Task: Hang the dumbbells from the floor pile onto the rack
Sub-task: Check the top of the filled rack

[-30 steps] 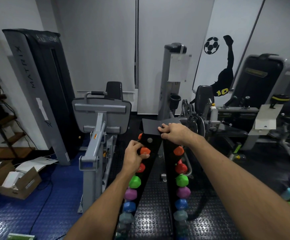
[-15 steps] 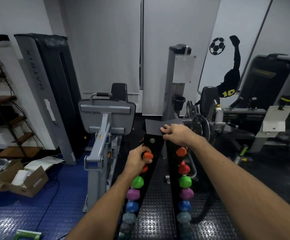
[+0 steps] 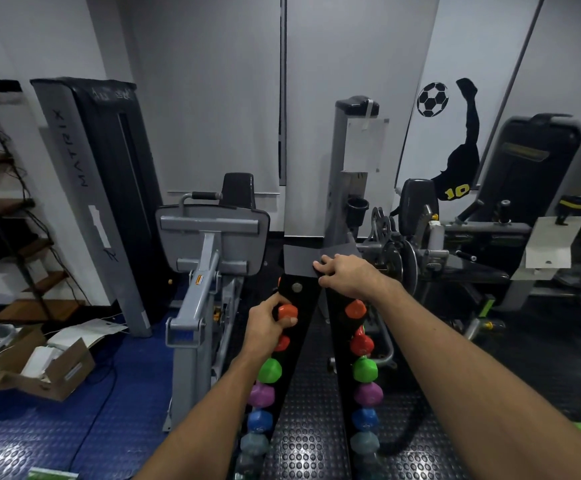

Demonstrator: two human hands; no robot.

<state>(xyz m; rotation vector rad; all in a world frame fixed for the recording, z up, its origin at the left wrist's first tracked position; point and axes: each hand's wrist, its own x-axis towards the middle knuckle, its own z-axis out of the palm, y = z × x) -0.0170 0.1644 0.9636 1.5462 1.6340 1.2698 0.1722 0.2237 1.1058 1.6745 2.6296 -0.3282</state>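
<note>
Gripping top orange dumbbell [image 3: 287,311]: left hand [image 3: 265,323]; right hand [image 3: 346,277] grasping rack [image 3: 304,268] top; roughly fourteen ends racked.

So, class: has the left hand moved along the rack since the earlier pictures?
No. The left hand grips the orange dumbbell just below the rack's bolt, as before.

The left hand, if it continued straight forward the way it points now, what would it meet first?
Probably the rack's left black upright: the left hand grips the top orange dumbbell right against it, pointing up and forward. Depth is unclear, so whether dumbbell and upright already touch cannot be told.
</note>
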